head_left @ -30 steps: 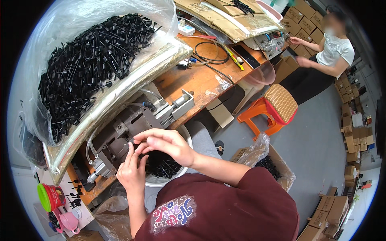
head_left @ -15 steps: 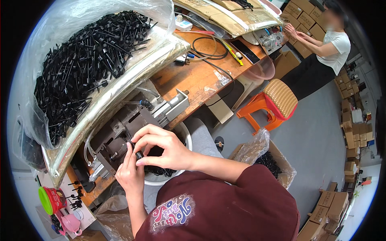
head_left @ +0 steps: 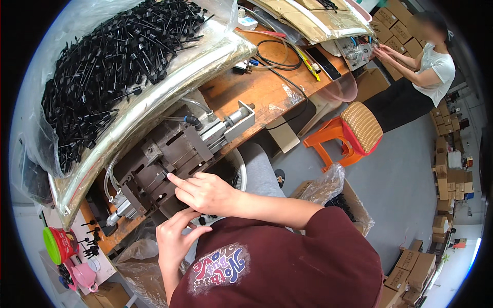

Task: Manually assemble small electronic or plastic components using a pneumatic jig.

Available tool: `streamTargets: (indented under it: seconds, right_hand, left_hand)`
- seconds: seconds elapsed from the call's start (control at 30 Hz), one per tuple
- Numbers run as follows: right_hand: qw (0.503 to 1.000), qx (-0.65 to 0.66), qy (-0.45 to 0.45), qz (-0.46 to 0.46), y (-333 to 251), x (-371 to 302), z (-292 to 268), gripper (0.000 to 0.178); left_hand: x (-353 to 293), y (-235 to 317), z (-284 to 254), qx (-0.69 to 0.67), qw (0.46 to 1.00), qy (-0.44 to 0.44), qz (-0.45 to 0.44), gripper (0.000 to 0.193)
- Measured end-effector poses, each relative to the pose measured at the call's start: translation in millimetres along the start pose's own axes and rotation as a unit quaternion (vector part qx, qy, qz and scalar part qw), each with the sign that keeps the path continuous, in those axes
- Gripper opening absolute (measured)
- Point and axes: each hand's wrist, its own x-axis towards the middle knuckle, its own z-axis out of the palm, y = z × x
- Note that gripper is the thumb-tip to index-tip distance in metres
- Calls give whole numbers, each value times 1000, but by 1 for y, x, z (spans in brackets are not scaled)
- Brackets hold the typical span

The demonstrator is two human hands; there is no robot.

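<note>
My right hand (head_left: 213,195) reaches over the near side of a grey metal fixture (head_left: 179,149) with cylinders and clear air hoses. Its index finger stretches out, the tip at a small dark part (head_left: 164,168) in the fixture; whether they touch is hard to tell. The other fingers bend loosely. Below it, my left hand (head_left: 174,238) is open, thumb and fingers apart, nothing visible in it. Its fingertips lie close to the right hand. A white basket (head_left: 241,172) with black parts sits under the hands, mostly covered by them.
A large heap of black stemmed parts (head_left: 123,56) lies on plastic sheeting beyond the fixture. Cables (head_left: 280,66) cross the wooden bench (head_left: 231,95). An orange stool (head_left: 354,128) and an open carton (head_left: 354,203) stand to the right. A co-worker (head_left: 431,72) handles another device.
My hands were together around a small black part; they have separated. The left hand moved down and opened, while the right index finger stretched toward the fixture. The view shifted slightly.
</note>
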Motion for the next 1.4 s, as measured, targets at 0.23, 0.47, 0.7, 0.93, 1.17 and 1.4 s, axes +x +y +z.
streamTargets:
  seconds: [0.23, 0.47, 0.7, 0.93, 1.17, 1.4]
  right_hand:
    - [998, -52, -20, -28, -1, 9, 2, 11]
    - [994, -5, -70, -79, -13, 30, 6, 14]
    - [994, -64, -87, -6, -6, 22, 0, 24]
    - [994, -54, -91, -6, -8, 24, -1, 18]
    - [999, -24, -25, -22, -3, 17, 1, 14]
    - [996, 93, -6, 15, 21, -47, -25, 47]
  left_hand:
    - [8, 46, -44, -245, 955, 146, 79, 38]
    - [23, 95, -44, -436, 786, 242, 366, 19]
    - [35, 110, -44, -489, 728, 210, 432, 15]
    - [33, 117, -44, -475, 743, 197, 428, 13]
    - [35, 124, -43, -462, 754, 164, 437, 15]
    - [40, 101, -39, -268, 886, 94, 366, 18]
